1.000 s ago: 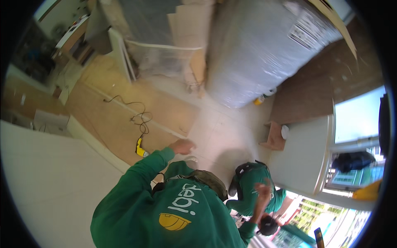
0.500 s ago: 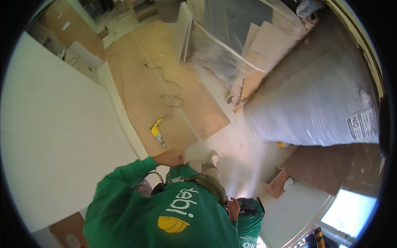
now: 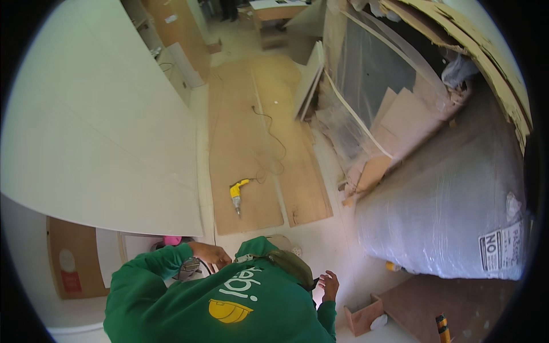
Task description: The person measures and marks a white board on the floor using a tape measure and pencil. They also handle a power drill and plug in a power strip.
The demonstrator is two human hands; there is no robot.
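Note:
My left hand [image 3: 211,255] is by my left hip, its fingers loosely bent and holding nothing visible. Close to it are a strap and a metallic item [image 3: 190,268], partly covered by my sleeve. On my right side my right hand [image 3: 328,286] is raised with its fingers apart, beside the dark end of an olive waist bag [image 3: 290,263]. Ahead of me a yellow and grey corded power drill [image 3: 236,194] lies on brown floor sheets [image 3: 260,214], its bit toward me. Neither hand touches it. The black cord [image 3: 279,143] loops away across the sheets.
A large white panel [image 3: 108,126] fills the left. To the right stands a bulky plastic-wrapped object [image 3: 429,200], with film-covered panels and cardboard [image 3: 394,111] beyond. A small wooden box [image 3: 364,318] sits at lower right. A desk [image 3: 277,12] stands far ahead.
My view has turned, so the drill and wrapped object appear lower. My left hand has drawn back to my hip, and my right hand has moved out from the bag, fingers spreading.

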